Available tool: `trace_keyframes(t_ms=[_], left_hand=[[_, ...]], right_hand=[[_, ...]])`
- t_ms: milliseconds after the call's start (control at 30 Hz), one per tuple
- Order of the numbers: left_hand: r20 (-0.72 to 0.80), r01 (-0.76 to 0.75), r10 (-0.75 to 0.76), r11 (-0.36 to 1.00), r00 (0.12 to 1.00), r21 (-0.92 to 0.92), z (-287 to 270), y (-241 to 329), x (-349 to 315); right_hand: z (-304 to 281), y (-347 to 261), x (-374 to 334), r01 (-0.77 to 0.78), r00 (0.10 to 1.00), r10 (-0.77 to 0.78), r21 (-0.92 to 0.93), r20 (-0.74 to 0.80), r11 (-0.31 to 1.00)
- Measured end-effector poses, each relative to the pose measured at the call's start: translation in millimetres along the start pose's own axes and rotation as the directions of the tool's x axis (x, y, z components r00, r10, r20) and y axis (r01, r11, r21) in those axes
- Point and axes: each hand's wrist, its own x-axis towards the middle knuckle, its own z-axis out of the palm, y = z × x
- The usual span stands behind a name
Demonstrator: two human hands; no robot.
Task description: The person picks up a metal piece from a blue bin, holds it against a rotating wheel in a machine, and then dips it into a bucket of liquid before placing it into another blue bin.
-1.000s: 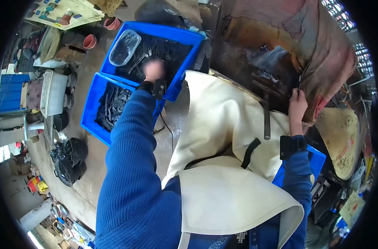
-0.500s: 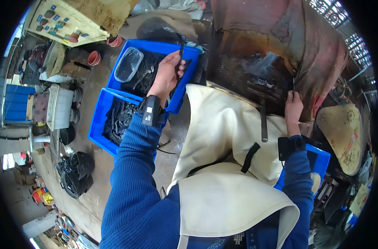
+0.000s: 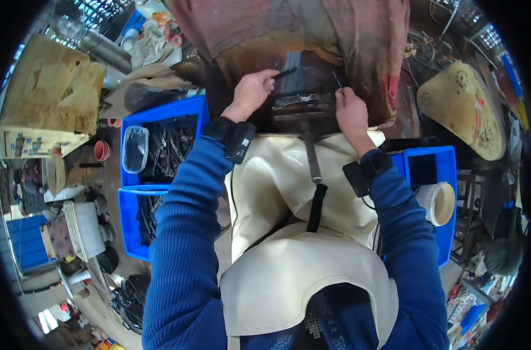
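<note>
My left hand [image 3: 251, 96] pinches a short dark strip [image 3: 286, 73] by one end and holds it over the dark, stained work surface [image 3: 248, 67]. Opposite it, my right hand [image 3: 353, 116] is closed around a thin dark rod-like tool [image 3: 336, 80] whose tip points away from me; its exact kind cannot be made out. Between the hands lies a dark metal block [image 3: 303, 105]. A metal bar [image 3: 311, 154] juts from it toward my lap. Beyond the hands, a greyish translucent sheet or streak [image 3: 290, 64] shows on the surface.
Two blue bins [image 3: 204, 111] at the left hold many dark pieces; a clear plastic tub [image 3: 136, 149] lies in the farther one. A reddish cloth [image 3: 370, 52] drapes around the work surface. At the right are another blue bin [image 3: 449, 192], a white bucket [image 3: 442, 204] and a yellowish rounded board [image 3: 461, 111].
My left hand has come from over the far blue bin to the work surface, holding a dark strip. The view has swung left; my right hand with its tool is now nearer the left one.
</note>
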Motion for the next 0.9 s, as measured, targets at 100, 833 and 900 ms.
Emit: trace_keyframes(t_ms=[100,833,900], left_hand=[[0.069,-0.244,0.237,0.961,0.969,0.127,13,-22,10],[0.386,-0.493,0.357,0.798,0.851,0.348,4,-17,-2],[0.419,-0.519,0.357,0.765,0.835,0.382,2,-12,5]], right_hand=[[-1,-4,0,0.007,1.0,-0.007,0.01,-0.008,1.0],[-4,-18,-8,0.058,0.997,-0.049,-0.159,0.056,0.986],[-3,-18,-3,0.064,0.997,-0.055,-0.178,0.052,0.982]])
